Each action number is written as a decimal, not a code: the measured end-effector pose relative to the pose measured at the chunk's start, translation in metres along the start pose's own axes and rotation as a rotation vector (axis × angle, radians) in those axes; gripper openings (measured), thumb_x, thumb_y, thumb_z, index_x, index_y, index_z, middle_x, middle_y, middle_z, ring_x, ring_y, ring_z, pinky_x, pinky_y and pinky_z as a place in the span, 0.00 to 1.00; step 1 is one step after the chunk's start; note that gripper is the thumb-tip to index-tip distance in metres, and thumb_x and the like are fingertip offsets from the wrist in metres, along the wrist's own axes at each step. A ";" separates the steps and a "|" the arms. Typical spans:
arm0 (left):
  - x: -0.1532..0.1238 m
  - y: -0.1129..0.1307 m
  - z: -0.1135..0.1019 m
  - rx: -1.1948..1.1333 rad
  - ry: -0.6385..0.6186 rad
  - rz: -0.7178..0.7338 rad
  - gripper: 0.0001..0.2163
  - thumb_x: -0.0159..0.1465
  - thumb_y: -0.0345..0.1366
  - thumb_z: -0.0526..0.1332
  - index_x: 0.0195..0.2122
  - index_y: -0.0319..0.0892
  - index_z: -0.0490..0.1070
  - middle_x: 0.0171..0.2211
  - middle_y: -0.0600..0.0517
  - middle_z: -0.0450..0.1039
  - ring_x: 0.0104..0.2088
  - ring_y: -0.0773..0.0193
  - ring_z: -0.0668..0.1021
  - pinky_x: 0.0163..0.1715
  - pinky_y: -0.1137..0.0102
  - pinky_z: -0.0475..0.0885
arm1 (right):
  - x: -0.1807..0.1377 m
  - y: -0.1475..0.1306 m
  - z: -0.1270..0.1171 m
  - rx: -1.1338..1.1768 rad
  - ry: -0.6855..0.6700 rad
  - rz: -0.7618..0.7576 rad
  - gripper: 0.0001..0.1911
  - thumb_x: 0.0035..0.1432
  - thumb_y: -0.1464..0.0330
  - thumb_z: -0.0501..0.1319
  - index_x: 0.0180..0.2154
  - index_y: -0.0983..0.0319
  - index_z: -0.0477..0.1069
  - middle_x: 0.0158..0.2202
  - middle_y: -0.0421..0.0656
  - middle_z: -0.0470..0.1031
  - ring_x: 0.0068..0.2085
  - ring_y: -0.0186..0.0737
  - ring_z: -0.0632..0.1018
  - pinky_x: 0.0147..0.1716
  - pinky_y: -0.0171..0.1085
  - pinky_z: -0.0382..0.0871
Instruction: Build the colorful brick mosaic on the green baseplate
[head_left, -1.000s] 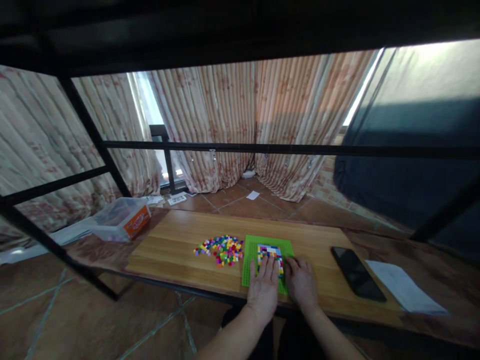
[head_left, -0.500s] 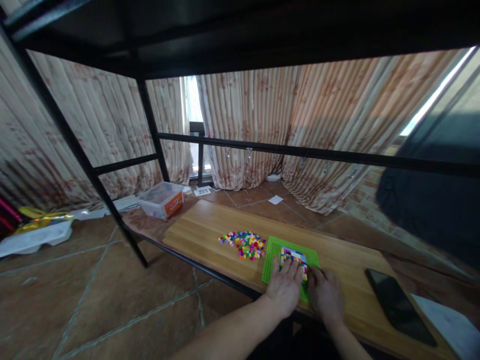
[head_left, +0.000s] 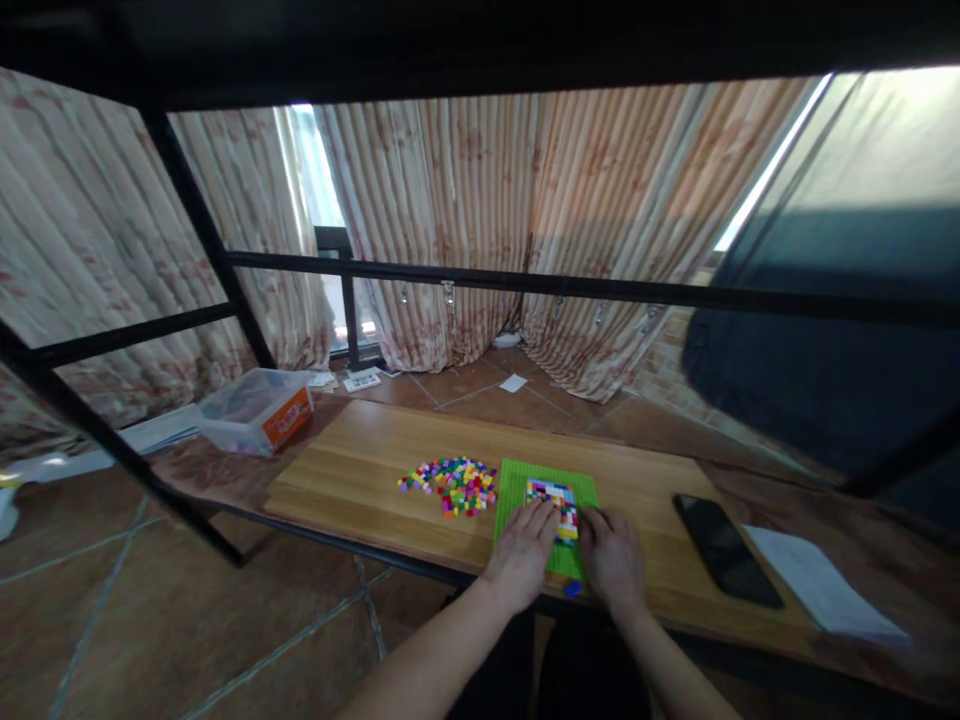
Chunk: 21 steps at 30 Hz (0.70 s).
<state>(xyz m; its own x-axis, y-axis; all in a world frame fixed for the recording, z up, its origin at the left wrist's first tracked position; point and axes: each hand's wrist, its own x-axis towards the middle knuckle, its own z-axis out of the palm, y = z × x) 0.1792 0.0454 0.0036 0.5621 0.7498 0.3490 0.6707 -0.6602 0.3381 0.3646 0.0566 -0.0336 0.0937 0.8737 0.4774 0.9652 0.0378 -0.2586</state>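
Note:
A green studded baseplate (head_left: pixel 513 484) lies on the wooden board, carrying a block of small multicoloured building bricks (head_left: pixel 564 512). My left hand (head_left: pixel 523 552) rests over the left and near part of this block, fingers stretched out and lying on it. At the plate's right edge is my right hand (head_left: pixel 616 560), its fingers curled in against the right side of the bricks. Whatever may be between those fingertips is hidden. A small blue piece (head_left: pixel 573 588) shows at the plate's near edge, between my hands. Left of the plate is a loose pile of coloured bricks (head_left: pixel 466 484).
A black phone (head_left: pixel 726 550) lies on the wooden board (head_left: pixel 360 450) at right, beside white paper (head_left: pixel 821 578). A clear plastic box (head_left: pixel 251 405) with an orange label stands at left. A black metal bar (head_left: pixel 480 277) crosses behind the board; a dark frame overhangs it.
The view has shifted, so everything sits further left. My left hand's fingers are closer together and lower on the brick block, baring more of it. A blue piece now shows at the plate's near edge.

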 end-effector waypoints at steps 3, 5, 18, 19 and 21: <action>-0.004 -0.001 -0.001 -0.049 0.040 0.012 0.30 0.57 0.23 0.53 0.62 0.36 0.57 0.63 0.42 0.59 0.64 0.51 0.60 0.61 0.52 0.61 | -0.001 -0.001 -0.001 0.042 0.007 0.032 0.15 0.61 0.68 0.52 0.44 0.61 0.75 0.40 0.50 0.72 0.42 0.47 0.69 0.43 0.42 0.62; -0.010 0.000 -0.003 -0.080 0.096 0.003 0.27 0.59 0.23 0.52 0.62 0.36 0.58 0.63 0.42 0.60 0.64 0.52 0.61 0.61 0.52 0.62 | -0.002 -0.002 -0.001 0.081 0.010 0.048 0.15 0.60 0.67 0.53 0.43 0.61 0.75 0.40 0.50 0.73 0.43 0.48 0.69 0.44 0.43 0.62; -0.068 -0.011 -0.009 -0.116 0.297 -0.190 0.21 0.65 0.27 0.50 0.60 0.42 0.61 0.59 0.43 0.65 0.59 0.56 0.68 0.58 0.55 0.68 | -0.053 -0.007 -0.037 0.388 0.144 0.251 0.18 0.64 0.62 0.49 0.41 0.63 0.74 0.40 0.49 0.75 0.40 0.42 0.76 0.40 0.39 0.71; -0.072 -0.013 -0.011 -0.113 0.295 -0.198 0.21 0.66 0.27 0.50 0.60 0.42 0.61 0.59 0.43 0.65 0.59 0.56 0.68 0.57 0.55 0.68 | -0.071 -0.013 -0.041 0.432 0.108 0.226 0.16 0.63 0.62 0.51 0.42 0.61 0.74 0.41 0.48 0.76 0.41 0.42 0.76 0.41 0.39 0.71; -0.078 -0.017 -0.013 -0.109 0.293 -0.211 0.20 0.66 0.27 0.50 0.60 0.42 0.61 0.59 0.43 0.66 0.59 0.57 0.68 0.57 0.56 0.68 | -0.105 -0.026 -0.046 0.456 -0.057 0.097 0.14 0.62 0.63 0.54 0.43 0.58 0.75 0.42 0.46 0.76 0.43 0.43 0.76 0.43 0.39 0.70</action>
<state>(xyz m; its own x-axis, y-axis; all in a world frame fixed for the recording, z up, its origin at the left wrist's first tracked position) 0.1173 -0.0025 -0.0183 0.2442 0.8357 0.4919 0.6924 -0.5054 0.5149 0.3412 -0.0581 -0.0387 0.1526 0.9085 0.3889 0.7459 0.1523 -0.6484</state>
